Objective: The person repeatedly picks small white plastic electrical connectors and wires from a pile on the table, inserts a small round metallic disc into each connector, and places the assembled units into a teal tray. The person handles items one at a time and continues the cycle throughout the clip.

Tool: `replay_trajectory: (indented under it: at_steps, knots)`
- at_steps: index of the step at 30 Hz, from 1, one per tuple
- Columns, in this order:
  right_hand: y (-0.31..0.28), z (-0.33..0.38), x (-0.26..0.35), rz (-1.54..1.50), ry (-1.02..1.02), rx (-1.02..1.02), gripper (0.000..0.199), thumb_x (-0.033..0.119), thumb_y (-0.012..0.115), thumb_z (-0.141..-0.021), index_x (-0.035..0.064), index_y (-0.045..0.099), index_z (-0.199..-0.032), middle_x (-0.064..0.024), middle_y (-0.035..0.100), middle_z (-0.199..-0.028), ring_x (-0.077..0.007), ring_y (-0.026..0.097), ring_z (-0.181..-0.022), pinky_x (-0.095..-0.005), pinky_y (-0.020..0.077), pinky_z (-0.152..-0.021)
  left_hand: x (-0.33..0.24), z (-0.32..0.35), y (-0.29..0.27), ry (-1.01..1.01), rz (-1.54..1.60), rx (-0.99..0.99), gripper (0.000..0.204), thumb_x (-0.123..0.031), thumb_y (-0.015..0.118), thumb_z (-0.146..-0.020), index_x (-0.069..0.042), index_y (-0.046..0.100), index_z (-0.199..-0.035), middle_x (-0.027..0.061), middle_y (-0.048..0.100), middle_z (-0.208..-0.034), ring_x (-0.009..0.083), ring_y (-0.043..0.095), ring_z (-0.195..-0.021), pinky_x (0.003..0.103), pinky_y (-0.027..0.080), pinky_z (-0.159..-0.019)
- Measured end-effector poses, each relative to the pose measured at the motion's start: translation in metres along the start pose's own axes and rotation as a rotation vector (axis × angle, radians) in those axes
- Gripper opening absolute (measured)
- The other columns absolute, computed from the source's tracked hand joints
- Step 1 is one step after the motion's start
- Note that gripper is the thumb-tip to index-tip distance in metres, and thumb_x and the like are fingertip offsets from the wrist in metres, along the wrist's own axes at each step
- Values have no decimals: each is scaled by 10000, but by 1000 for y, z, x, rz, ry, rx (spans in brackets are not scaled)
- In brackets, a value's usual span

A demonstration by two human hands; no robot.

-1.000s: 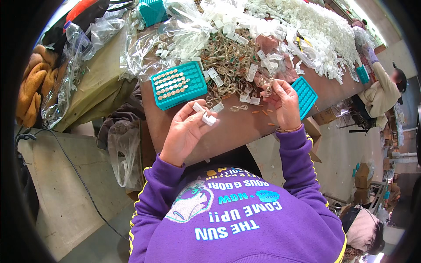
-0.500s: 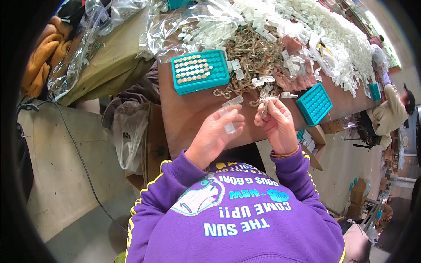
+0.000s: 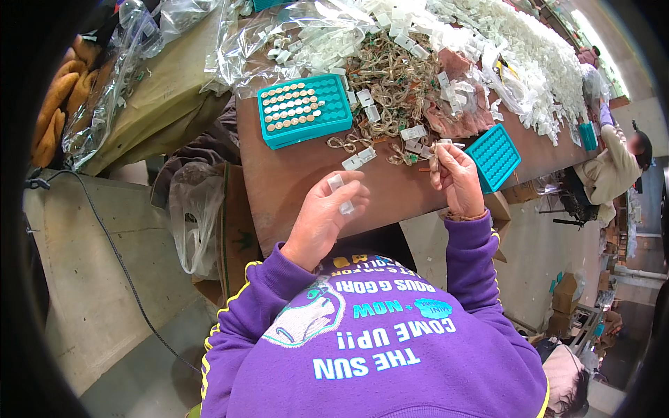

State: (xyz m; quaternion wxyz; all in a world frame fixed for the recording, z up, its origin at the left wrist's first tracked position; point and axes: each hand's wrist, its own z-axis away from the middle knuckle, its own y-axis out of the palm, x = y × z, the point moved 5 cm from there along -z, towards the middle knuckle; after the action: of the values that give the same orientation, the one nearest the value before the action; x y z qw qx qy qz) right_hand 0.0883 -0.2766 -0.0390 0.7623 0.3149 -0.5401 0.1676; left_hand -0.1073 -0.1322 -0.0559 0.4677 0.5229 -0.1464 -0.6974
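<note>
My left hand (image 3: 322,212) is closed around a small translucent plastic case (image 3: 345,207) above the table's near edge. Just beyond its fingers, more clear plastic cases (image 3: 359,159) lie on the brown tabletop. My right hand (image 3: 458,181) pinches something small between thumb and fingertips, too small to make out. It hovers beside a teal tray with rows of hollows (image 3: 493,159). A tangled heap of brown string loops (image 3: 390,90) lies beyond both hands. At the left stands another teal tray (image 3: 306,132), partly filled with rows of round, pale gold discs (image 3: 293,108).
A large mound of translucent plastic pieces (image 3: 536,76) covers the table's far right, next to a pinkish cloth (image 3: 453,104). Clear plastic sheeting (image 3: 244,56) lies at the far left. A plastic bag (image 3: 195,216) hangs beside the table. Another person (image 3: 617,160) works at the right.
My right hand has moved right, away from the string heap toward the teal tray. My left hand still holds the plastic case. The view has shifted slightly.
</note>
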Motion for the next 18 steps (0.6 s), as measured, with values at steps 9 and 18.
replay_trajectory:
  at_steps: [9,18]
  knots:
    - [79,33,-5,45,-172,187,84,42,560,-954,-13,610,-993,-88,656,-851,-112,608,-659,-235,491,-602,-3,-1,13,153,11,92,315,-254,609,-963,-16,592,-1168,48,646,-980,97,588,-862,254,476,-800]
    - [110,50,19,694,-840,450,117,-25,660,-768,30,684,-869,-87,669,-815,-227,644,-694,-302,505,-628,-21,10,-1,345,-40,-30,271,-201,591,-973,3,624,-1147,72,667,-988,101,585,-872,258,474,-807]
